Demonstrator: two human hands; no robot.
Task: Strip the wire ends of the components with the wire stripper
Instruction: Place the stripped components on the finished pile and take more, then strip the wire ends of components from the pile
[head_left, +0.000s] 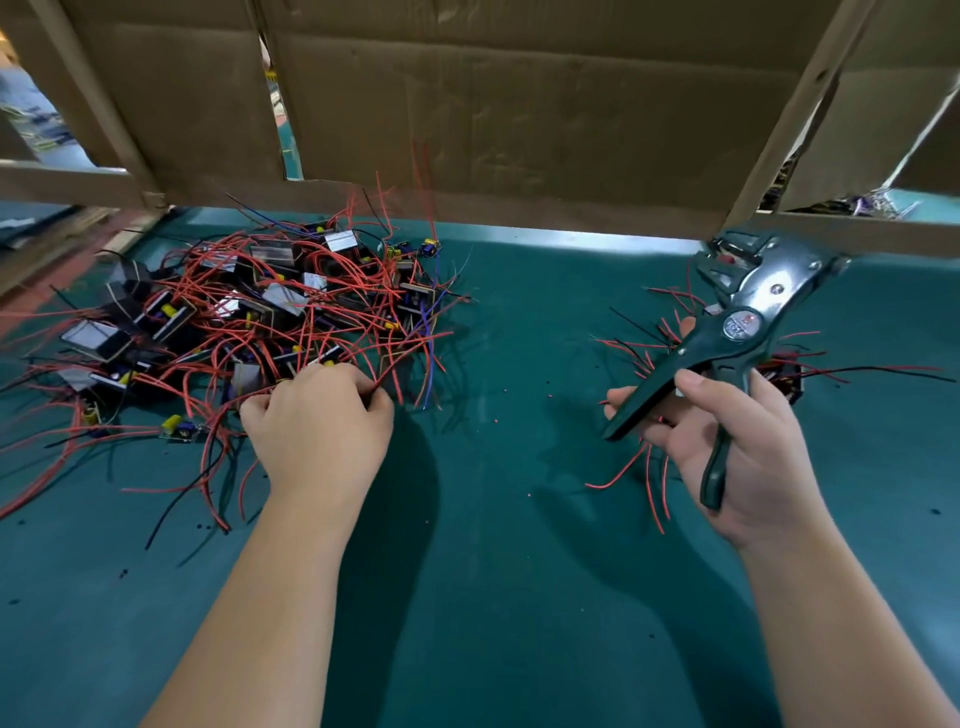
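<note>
L forearm (270, 597) & R forearm (831, 623) both bare, uncovered frm bottom edge up to wrists, smooth. Left grip (317, 431) bare, back & knuckles showing. Right grip (737, 452) bare too; thumbnail (691, 378) short, plain.

Fairly bright, even light is falling from overhead onto the green table (493, 597). Soft, dark shadows of both arms are lying on it between them. A pale strip of glare is running along the far edge beneath the cardboard wall (519, 130). The wire stripper (737, 322) is glinting. The red wires (249, 312) are showing sharp; the far left corner is looking blurred, and straight edges are bowing outward.
</note>
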